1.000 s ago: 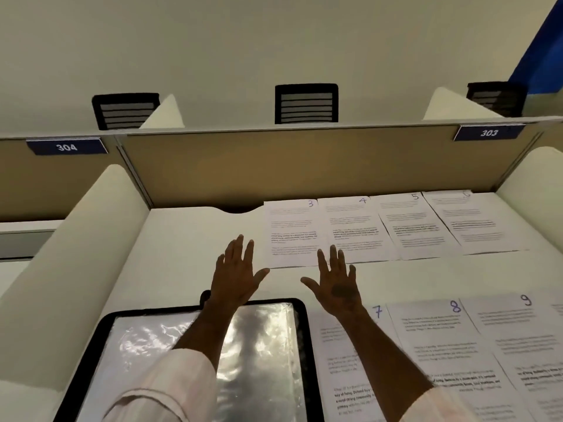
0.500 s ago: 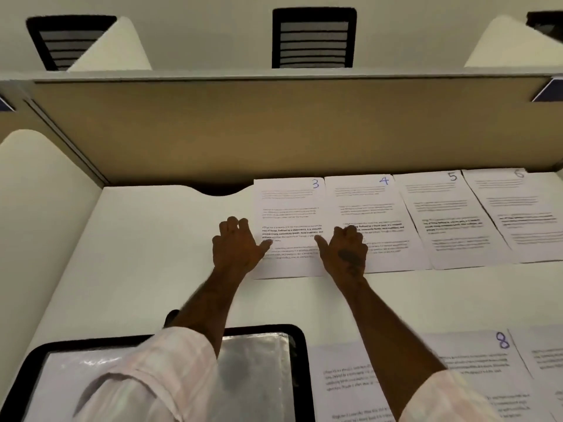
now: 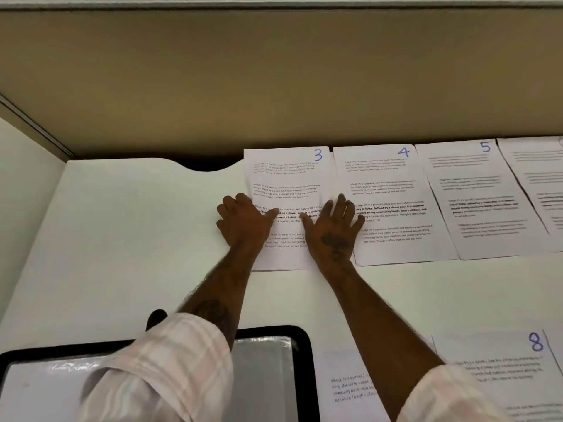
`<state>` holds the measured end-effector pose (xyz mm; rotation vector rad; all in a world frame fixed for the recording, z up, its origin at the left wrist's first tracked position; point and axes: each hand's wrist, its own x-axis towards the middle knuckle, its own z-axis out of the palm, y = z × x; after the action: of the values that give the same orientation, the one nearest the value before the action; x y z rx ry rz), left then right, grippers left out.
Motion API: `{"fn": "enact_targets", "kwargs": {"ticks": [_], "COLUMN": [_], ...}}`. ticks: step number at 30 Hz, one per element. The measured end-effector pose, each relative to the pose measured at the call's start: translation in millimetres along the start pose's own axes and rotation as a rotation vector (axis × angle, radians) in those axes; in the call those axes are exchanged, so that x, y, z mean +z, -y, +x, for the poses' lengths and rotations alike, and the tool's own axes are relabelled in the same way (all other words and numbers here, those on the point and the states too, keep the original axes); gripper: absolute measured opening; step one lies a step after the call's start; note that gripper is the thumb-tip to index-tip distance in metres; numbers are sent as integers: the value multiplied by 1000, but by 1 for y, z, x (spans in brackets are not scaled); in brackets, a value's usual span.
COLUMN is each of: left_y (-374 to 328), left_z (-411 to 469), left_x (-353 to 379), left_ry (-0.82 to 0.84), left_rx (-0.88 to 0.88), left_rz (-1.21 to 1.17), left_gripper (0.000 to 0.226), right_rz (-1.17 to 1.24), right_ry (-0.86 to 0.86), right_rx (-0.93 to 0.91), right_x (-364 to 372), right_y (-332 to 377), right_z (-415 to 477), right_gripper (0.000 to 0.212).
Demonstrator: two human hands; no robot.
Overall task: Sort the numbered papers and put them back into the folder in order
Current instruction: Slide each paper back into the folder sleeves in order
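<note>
Both hands are on paper 3 (image 3: 286, 184) at the table's (image 3: 137, 223) far edge. The right hand (image 3: 332, 229) lies flat, fingers spread, overlapping paper 4 (image 3: 387, 184). The left hand (image 3: 243, 223) curls at the sheet's left edge, and whether it grips the sheet is unclear. The folder (image 3: 306, 360) lies nearer the person.
</note>
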<state>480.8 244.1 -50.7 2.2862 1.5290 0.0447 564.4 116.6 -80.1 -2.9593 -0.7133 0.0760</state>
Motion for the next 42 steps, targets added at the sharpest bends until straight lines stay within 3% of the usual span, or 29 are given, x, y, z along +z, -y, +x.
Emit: {"fn": "enact_targets", "kwargs": {"ticks": [3,6,11,14,19,23,27,29,33,35,39,42], "left_y": [0,4,26,42,63,82,97,110,133,143,164,180], "left_z": [-2,-5,-6,-14,-42,-78,-127,-148,-190,-214,-259,-291], "left_x": [-7,-12,-20,-37,-78,-110,-136,-140,-141,-146,-160,-167], "left_ry": [49,108,238,340,369,397,294,213,200,134,-3,-92], "left_rx": [-4,-37,-38,-26,-46,11,43,0,-78,-33,32,111], "left_rz": [-128,-323,-699,-864,-1001,-984,-909,-834,-779,-620,-370,-324], "left_gripper": [64,56,61,63,62,61,25,14,29,29,22,19], "right_rz": [-5,159,395,541,1092,1244,1222,1191,921,925,961,823], "right_ry": [-31,-86,74,119,299,369,337,285,101,71,33,-11], "right_rx": [-35,-50,88,150,291,293,176,140,137,134,-23,-117], "right_x": [-2,-6,-24,-37,-66,-91,-116,-128,-136,-140,-148,-147], "right_y": [3,4,3,0,-7,-13,-20,-25,-33,-32,-17,4], "right_z": [-4,-5,-3,-7,-28,-56,-98,-126,-183,-219,-286,-326], "right_gripper": [63,58,87,91,93,62,17,25,34,14,40,28]}}
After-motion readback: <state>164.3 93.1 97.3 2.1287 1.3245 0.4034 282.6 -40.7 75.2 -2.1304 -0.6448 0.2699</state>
